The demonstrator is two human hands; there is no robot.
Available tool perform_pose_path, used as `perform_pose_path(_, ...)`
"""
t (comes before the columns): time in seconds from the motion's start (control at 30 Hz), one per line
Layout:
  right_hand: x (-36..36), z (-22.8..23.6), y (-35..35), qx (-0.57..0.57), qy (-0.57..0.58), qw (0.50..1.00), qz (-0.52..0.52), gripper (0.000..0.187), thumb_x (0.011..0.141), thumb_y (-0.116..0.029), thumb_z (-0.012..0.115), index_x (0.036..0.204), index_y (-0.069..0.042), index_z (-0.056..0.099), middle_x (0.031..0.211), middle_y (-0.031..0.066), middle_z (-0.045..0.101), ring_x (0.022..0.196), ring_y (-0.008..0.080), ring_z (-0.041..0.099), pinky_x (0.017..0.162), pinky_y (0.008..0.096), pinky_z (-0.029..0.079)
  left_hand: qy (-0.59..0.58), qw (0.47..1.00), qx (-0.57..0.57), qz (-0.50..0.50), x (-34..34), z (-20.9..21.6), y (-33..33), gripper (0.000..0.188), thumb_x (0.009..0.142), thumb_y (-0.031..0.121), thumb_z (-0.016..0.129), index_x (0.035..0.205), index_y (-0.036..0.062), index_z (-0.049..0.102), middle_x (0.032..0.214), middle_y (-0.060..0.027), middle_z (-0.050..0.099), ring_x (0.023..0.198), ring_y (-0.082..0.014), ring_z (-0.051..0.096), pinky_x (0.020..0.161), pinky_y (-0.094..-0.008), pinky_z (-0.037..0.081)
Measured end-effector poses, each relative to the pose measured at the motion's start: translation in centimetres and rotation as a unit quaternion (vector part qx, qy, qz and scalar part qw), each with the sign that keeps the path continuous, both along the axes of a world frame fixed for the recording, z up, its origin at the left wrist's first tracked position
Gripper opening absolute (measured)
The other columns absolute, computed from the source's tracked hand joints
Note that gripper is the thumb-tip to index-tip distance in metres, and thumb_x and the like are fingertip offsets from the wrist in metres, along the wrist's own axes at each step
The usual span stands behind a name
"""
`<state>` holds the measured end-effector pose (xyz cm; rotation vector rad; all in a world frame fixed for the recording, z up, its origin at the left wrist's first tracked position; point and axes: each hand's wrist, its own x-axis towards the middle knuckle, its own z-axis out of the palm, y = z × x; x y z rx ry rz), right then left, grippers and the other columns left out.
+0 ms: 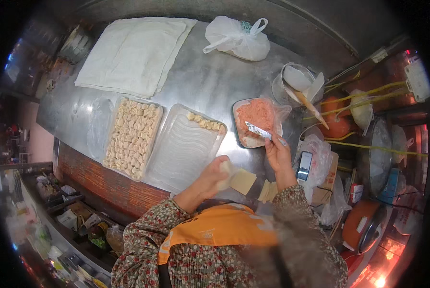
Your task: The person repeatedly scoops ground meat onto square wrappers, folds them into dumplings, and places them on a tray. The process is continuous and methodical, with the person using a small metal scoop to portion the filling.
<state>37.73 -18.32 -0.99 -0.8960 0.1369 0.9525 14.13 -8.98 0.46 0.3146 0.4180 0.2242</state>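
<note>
My left hand (208, 181) is closed around a pale, thin dough wrapper (227, 173), slightly blurred. In my right hand (279, 156) is a flat-bladed knife (257, 129), its blade lying over pink minced meat (255, 111) in a white tub (237, 126). Square wrappers (243, 181) lie stacked near me between the two hands, with a fanned row of more wrappers (268, 191) beside them. Left of the tub, a clear tray (179, 151) holds a short line of folded wontons (208, 123) along its far edge. Further left stands a second tray (132, 138) packed with wontons.
White cloths (133, 55) cover the far left of the metal table (203, 79). A tied plastic bag (239, 41) sits at the back. At right are a clear container (292, 79) with a wooden-handled tool, a phone (304, 166) on plastic bags, yellow cords (368, 91) and an orange pot (362, 223).
</note>
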Motion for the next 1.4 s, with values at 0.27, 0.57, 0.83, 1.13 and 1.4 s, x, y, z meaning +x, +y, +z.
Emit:
perform_pose_path(0.27,-2.2,5.8,-1.0,0.048,-0.012,0.997,0.056,0.022,0.091,-0.007,0.055,0.107,0.008,0.055,0.088,0.0138,0.062,0.071,0.0197,0.064,0.065,0.0280,0.055,-0.087,0.977,-0.177,0.081,-2.2,2.5,1.9,0.052,0.077,0.011,0.052,0.126,-0.0022,0.043,0.119,-0.0177,0.054,0.111,-0.0339,0.053,0.098,-0.0465,0.041)
perform_pose_path(0.57,-6.4,12.2,-1.7,0.052,-0.479,0.854,0.195,0.010,0.086,0.001,0.057,0.092,0.005,0.065,0.091,0.0132,0.062,0.075,0.0204,0.063,0.066,0.0302,0.053,-0.196,0.972,-0.078,0.099,-0.6,6.1,3.4,0.061,0.079,0.012,0.049,0.133,-0.0086,0.031,0.136,-0.0201,0.041,0.128,-0.0314,0.038,0.110,-0.0435,0.026)
perform_pose_path(0.83,-8.6,12.8,-1.3,0.075,-0.814,0.529,0.225,0.031,0.071,-0.003,0.067,0.102,-0.003,0.066,0.100,0.0123,0.064,0.083,0.0273,0.064,0.068,0.0326,0.052,-0.104,0.976,-0.109,0.159,-0.8,8.5,3.0,0.058,0.098,0.032,0.036,0.139,-0.0065,0.022,0.143,-0.0220,0.031,0.134,-0.0322,0.030,0.113,-0.0454,0.022)
perform_pose_path(1.13,-11.3,12.2,-2.4,0.158,-0.783,0.555,0.235,0.027,0.071,-0.002,0.070,0.098,-0.002,0.067,0.098,0.0147,0.064,0.076,0.0281,0.065,0.062,0.0332,0.052,-0.067,0.973,-0.095,0.198,-2.4,8.7,4.3,0.063,0.099,0.042,0.023,0.139,-0.0066,0.025,0.138,-0.0198,0.039,0.129,-0.0311,0.038,0.107,-0.0433,0.031)
perform_pose_path(1.4,-11.1,12.7,-3.2,0.127,-0.736,0.607,0.272,0.028,0.069,0.003,0.064,0.097,-0.003,0.067,0.095,0.0114,0.064,0.077,0.0257,0.064,0.064,0.0325,0.052,-0.071,0.967,-0.131,0.208,-3.3,7.8,5.3,0.062,0.095,0.054,0.027,0.121,-0.0007,0.044,0.103,-0.0138,0.054,0.090,-0.0274,0.052,0.082,-0.0419,0.045)
